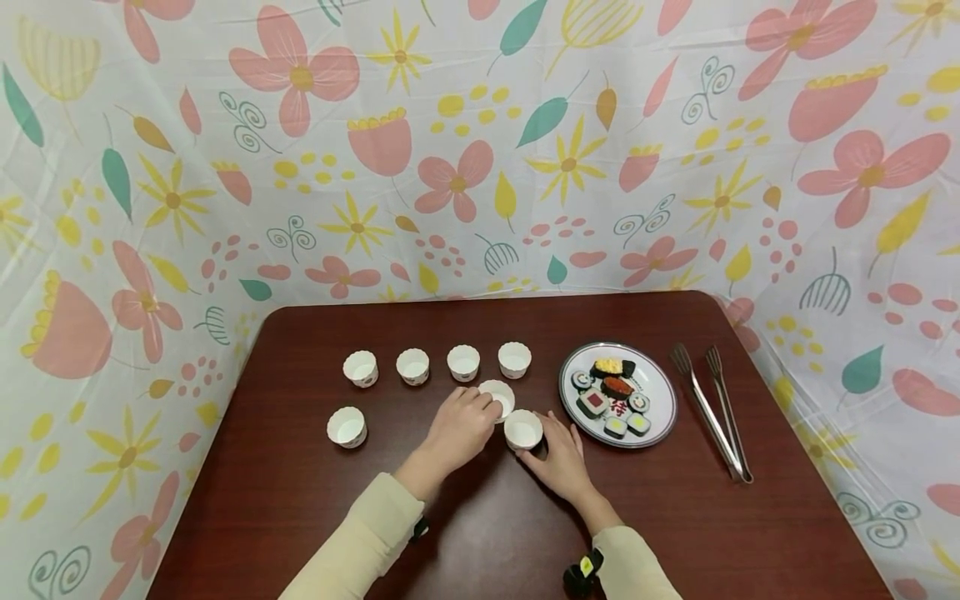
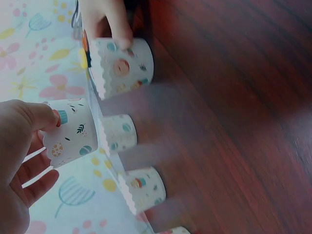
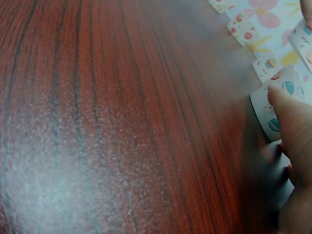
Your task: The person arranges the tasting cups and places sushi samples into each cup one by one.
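My left hand (image 1: pixel 461 423) pinches the rim of a white paper baking cup (image 2: pixel 73 129) with a scalloped edge and small printed pictures. In the left wrist view that cup is off the table, thumb on its printed side. Just right of it, my right hand (image 1: pixel 562 460) holds a second baking cup (image 1: pixel 522 430), thumb and fingers around its lower side. This cup looks upright, its base at or close to the tabletop. In the right wrist view the thumb (image 3: pixel 287 109) presses on its wall, while most of the fingers are hidden or cut off by the frame edge.
Several more baking cups (image 1: pixel 463 363) stand in a row behind the hands, and one cup (image 1: pixel 347 427) stands at the left. A round plate (image 1: pixel 660 421) of sushi pieces lies to the right, with metal tongs (image 1: pixel 716 417) beyond it. Patterned cloth (image 1: pixel 457 167) surrounds the brown table (image 1: pixel 300 517).
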### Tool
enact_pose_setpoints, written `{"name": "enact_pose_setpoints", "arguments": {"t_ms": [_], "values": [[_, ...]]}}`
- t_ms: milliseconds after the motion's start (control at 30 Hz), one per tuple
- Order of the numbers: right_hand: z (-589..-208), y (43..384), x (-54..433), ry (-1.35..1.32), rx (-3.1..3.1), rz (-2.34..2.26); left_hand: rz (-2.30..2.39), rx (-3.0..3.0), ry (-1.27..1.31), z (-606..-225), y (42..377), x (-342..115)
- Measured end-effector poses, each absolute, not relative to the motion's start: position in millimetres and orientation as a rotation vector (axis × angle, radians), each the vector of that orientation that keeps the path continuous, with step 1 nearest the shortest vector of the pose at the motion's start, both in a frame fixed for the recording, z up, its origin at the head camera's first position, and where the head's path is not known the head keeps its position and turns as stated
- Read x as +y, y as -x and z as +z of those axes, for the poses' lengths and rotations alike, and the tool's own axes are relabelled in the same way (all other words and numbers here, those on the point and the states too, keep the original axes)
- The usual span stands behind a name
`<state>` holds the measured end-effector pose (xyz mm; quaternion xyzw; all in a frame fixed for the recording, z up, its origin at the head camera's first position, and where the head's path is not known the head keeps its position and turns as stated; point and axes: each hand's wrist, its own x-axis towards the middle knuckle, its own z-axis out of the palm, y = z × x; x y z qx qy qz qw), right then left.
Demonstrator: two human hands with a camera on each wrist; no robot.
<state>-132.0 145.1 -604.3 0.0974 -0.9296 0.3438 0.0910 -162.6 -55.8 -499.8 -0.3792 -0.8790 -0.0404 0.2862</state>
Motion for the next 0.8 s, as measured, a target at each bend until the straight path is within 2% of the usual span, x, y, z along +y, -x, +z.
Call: {"name": "enact_pose_setpoints", "arguments": {"t_ms": [800], "values": [[-605.2,131.8,146.1,-0.296,-2.773,1.018,-0.046,-2.433,0.945,-507.9,167.9,-119.9]]}}
